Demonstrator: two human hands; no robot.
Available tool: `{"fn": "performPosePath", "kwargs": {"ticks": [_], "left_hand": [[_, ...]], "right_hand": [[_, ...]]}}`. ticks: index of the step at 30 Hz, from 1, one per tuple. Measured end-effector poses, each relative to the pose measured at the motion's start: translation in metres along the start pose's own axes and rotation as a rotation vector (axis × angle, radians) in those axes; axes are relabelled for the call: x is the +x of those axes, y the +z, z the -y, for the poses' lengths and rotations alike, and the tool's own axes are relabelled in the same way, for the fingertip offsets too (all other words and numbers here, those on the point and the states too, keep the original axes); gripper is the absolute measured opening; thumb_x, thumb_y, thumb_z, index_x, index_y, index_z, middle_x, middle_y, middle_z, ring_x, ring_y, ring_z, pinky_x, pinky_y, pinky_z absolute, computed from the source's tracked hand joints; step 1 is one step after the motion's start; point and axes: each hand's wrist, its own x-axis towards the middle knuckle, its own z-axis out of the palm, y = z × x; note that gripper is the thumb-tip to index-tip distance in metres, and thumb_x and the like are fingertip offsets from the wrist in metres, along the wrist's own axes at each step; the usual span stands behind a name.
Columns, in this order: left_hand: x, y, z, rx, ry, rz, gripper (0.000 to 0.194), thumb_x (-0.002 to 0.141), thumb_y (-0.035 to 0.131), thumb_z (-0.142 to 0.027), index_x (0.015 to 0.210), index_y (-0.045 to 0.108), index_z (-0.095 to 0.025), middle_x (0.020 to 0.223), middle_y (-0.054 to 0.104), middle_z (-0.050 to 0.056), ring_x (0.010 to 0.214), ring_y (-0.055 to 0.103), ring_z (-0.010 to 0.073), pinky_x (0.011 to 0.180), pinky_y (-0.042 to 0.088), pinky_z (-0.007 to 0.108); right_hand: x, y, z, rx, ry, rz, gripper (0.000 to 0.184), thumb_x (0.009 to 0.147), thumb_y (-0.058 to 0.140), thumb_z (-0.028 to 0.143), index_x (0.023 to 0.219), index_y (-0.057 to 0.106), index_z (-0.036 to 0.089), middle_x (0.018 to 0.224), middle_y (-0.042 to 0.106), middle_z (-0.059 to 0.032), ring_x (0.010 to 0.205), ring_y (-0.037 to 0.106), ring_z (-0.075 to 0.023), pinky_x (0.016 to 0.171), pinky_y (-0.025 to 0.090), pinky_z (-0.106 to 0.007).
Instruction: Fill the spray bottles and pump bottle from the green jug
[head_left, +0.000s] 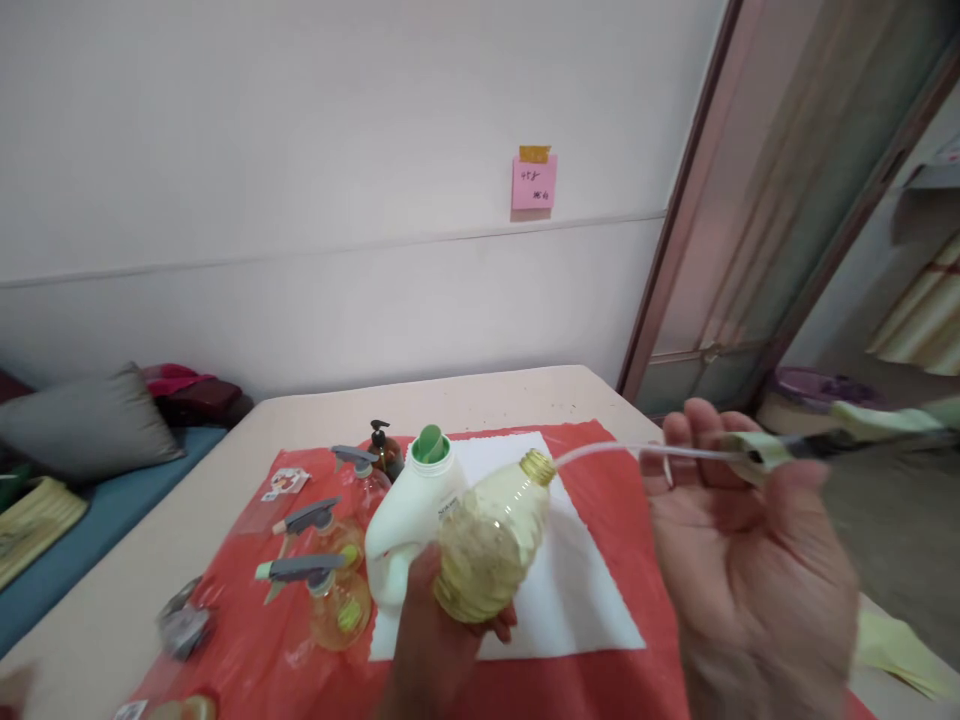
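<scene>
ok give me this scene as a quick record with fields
left hand: holds yellow bottle, tilted, uncapped
right hand: palm up, holds blurred spray head
tube: runs from spray head to bottle's mouth; whether inside, unclear
beside bottle: white jug, green cap
left of jug: three spray bottles
surface: white sheet on red cloth

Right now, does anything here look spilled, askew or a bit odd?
No spill shows. The yellow bottle looks odd: it tilts in the left hand while uncapped, with a spray top held in the right hand, its thin tube reaching toward the mouth. I can't tell whether the tip is inside.
</scene>
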Motion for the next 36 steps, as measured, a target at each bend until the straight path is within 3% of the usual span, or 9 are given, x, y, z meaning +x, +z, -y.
{"fn": "performPosePath", "kwargs": {"ticks": [4, 7, 10, 13, 16, 21, 27, 32, 36], "left_hand": [[-0.010, 0.003, -0.035, 0.081, 0.394, -0.234, 0.047, 0.071, 0.074, -0.054, 0.102, 0.070, -0.018, 0.084, 0.076, 0.007, 0.065, 0.069, 0.0215, 0.055, 0.055, 0.029], [-0.016, -0.002, -0.062, 0.203, 0.684, -0.343, 0.052, 0.073, 0.075, -0.046, 0.118, 0.061, -0.024, 0.102, 0.072, 0.004, 0.083, 0.070, 0.0212, 0.064, 0.057, 0.029], [-0.017, -0.014, -0.084, 0.394, 0.838, -0.525, 0.060, 0.072, 0.079, -0.040, 0.126, 0.054, -0.030, 0.110, 0.067, 0.001, 0.085, 0.067, 0.0186, 0.064, 0.054, 0.025], [-0.014, -0.026, -0.096, 0.568, 0.868, -0.704, 0.063, 0.071, 0.079, -0.043, 0.128, 0.055, -0.031, 0.116, 0.065, 0.002, 0.085, 0.065, 0.0177, 0.061, 0.050, 0.024], [-0.010, -0.031, -0.100, 0.652, 0.856, -0.768, 0.064, 0.069, 0.079, -0.048, 0.127, 0.057, -0.031, 0.118, 0.064, 0.004, 0.087, 0.065, 0.0202, 0.065, 0.053, 0.029], [-0.009, -0.032, -0.103, 0.767, 0.833, -0.779, 0.064, 0.066, 0.077, -0.052, 0.123, 0.061, -0.027, 0.114, 0.067, 0.005, 0.095, 0.065, 0.0251, 0.082, 0.056, 0.040], [-0.018, -0.034, -0.109, 0.921, 0.731, -0.772, 0.069, 0.065, 0.077, -0.057, 0.127, 0.061, -0.030, 0.114, 0.067, 0.004, 0.094, 0.066, 0.0279, 0.067, 0.057, 0.037], [-0.018, -0.035, -0.107, 0.965, 0.816, -0.798, 0.084, 0.065, 0.081, -0.052, 0.140, 0.050, -0.029, 0.119, 0.064, 0.007, 0.107, 0.064, 0.0298, 0.089, 0.055, 0.047], [-0.014, -0.036, -0.104, 0.918, 0.876, -0.765, 0.090, 0.064, 0.085, -0.048, 0.141, 0.046, -0.027, 0.119, 0.064, 0.010, 0.112, 0.063, 0.0314, 0.092, 0.053, 0.051]], "right_hand": [[0.004, -0.002, -0.001, 0.029, -0.005, -0.027, 0.020, 0.085, 0.072, 0.046, 0.097, 0.074, 0.030, 0.125, 0.071, 0.0060, 0.125, 0.059, -0.0163, 0.098, 0.054, -0.032], [0.005, -0.002, -0.010, 0.042, 0.062, -0.031, 0.019, 0.085, 0.073, 0.045, 0.097, 0.074, 0.030, 0.126, 0.070, 0.0053, 0.127, 0.059, -0.0171, 0.101, 0.054, -0.034], [0.006, -0.001, -0.017, 0.032, 0.108, -0.013, 0.023, 0.082, 0.076, 0.045, 0.098, 0.074, 0.028, 0.123, 0.072, 0.0020, 0.125, 0.060, -0.0180, 0.099, 0.054, -0.033], [0.005, -0.001, -0.021, 0.008, 0.130, -0.013, 0.025, 0.080, 0.077, 0.046, 0.095, 0.074, 0.025, 0.118, 0.073, -0.0010, 0.121, 0.063, -0.0189, 0.097, 0.056, -0.033], [0.003, -0.001, -0.021, -0.017, 0.150, -0.014, 0.026, 0.080, 0.077, 0.047, 0.093, 0.075, 0.024, 0.116, 0.074, -0.0024, 0.116, 0.065, -0.0186, 0.091, 0.058, -0.031], [0.003, -0.001, -0.022, -0.013, 0.181, -0.028, 0.026, 0.078, 0.078, 0.044, 0.092, 0.075, 0.022, 0.114, 0.074, -0.0037, 0.108, 0.068, -0.0171, 0.081, 0.060, -0.025], [0.001, -0.002, -0.024, -0.021, 0.181, -0.010, 0.025, 0.080, 0.078, 0.041, 0.094, 0.075, 0.021, 0.115, 0.074, -0.0043, 0.101, 0.069, -0.0151, 0.076, 0.059, -0.023], [-0.001, -0.001, -0.025, -0.043, 0.193, 0.012, 0.027, 0.079, 0.079, 0.041, 0.096, 0.075, 0.020, 0.112, 0.074, -0.0040, 0.097, 0.069, -0.0139, 0.076, 0.058, -0.022], [-0.003, 0.001, -0.025, -0.054, 0.186, 0.020, 0.027, 0.080, 0.078, 0.042, 0.097, 0.075, 0.021, 0.112, 0.073, -0.0038, 0.099, 0.068, -0.0140, 0.077, 0.057, -0.023]]}}
